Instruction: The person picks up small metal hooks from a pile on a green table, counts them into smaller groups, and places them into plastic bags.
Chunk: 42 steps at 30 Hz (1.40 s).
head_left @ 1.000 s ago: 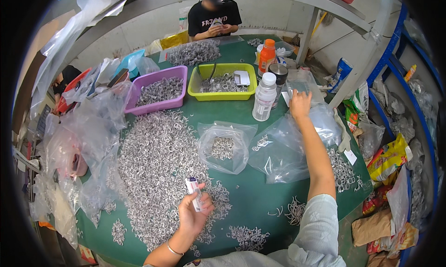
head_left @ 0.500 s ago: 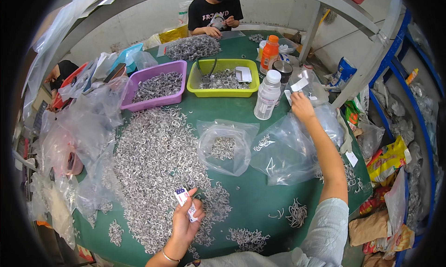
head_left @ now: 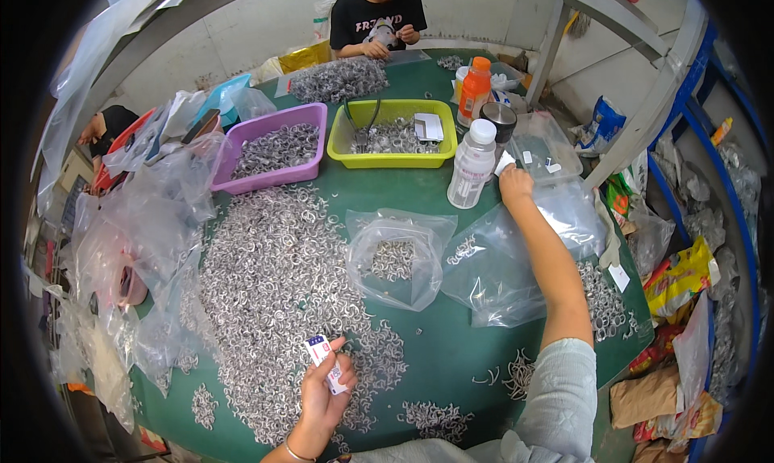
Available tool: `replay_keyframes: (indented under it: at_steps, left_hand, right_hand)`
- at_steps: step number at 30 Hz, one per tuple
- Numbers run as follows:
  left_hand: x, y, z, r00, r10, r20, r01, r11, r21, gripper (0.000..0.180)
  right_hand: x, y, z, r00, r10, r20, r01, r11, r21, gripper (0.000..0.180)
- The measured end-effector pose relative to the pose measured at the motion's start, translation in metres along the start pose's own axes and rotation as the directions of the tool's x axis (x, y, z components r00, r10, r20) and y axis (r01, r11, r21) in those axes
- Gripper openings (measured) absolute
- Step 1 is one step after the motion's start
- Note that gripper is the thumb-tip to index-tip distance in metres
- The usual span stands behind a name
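Left hand [head_left: 322, 386] low and near, palm turned up, fingers [head_left: 343, 376] curled closed in a pinch, bracelet at the wrist. Right arm stretched far forward, sleeve to the elbow, forearm bare. Right hand [head_left: 514, 182] knuckles up, fingers pinched shut.

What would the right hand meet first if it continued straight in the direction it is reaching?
The right hand, holding a small white paper slip, points up the table. Most likely it meets the dark round metal container beside the white-capped plastic bottle; depth is unclear.
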<state>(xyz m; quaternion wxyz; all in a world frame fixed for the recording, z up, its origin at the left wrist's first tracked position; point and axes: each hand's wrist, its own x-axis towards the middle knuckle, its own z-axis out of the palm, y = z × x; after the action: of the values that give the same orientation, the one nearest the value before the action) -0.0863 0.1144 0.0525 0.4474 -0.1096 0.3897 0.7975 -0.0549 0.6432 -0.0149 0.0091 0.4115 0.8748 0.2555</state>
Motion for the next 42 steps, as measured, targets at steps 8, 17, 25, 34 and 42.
replay_keyframes:
  at_steps: [8, 17, 25, 34, 42]
  left_hand:
    - [0.002, -0.002, 0.000, 0.999, -0.025, -0.037, 0.024, 0.999, -0.026, 0.029]
    - [0.004, -0.006, -0.004, 0.996, -0.051, -0.068, 0.048, 0.997, -0.055, 0.027]
    - [0.006, -0.008, -0.007, 0.995, -0.062, -0.074, 0.054, 0.993, -0.104, 0.026]
    - [0.009, -0.009, -0.008, 0.994, -0.070, -0.081, 0.060, 0.992, -0.112, 0.026]
    - [0.008, -0.010, -0.007, 0.993, -0.058, -0.100, 0.050, 0.996, -0.080, 0.026]
  right_hand:
    - [0.012, -0.002, 0.003, 0.999, 0.052, -0.005, -0.051, 0.991, 0.123, 0.019]
    - [0.012, -0.014, 0.005, 0.982, 0.187, 0.000, -0.182, 0.957, 0.226, 0.040]
    - [0.022, -0.015, 0.006, 0.964, 0.263, -0.029, -0.234, 0.897, 0.374, 0.021]
    - [0.016, -0.015, 0.004, 0.957, 0.281, -0.077, -0.214, 0.856, 0.471, 0.019]
    - [-0.021, 0.004, -0.020, 0.974, 0.207, -0.090, -0.119, 0.810, 0.574, 0.026]
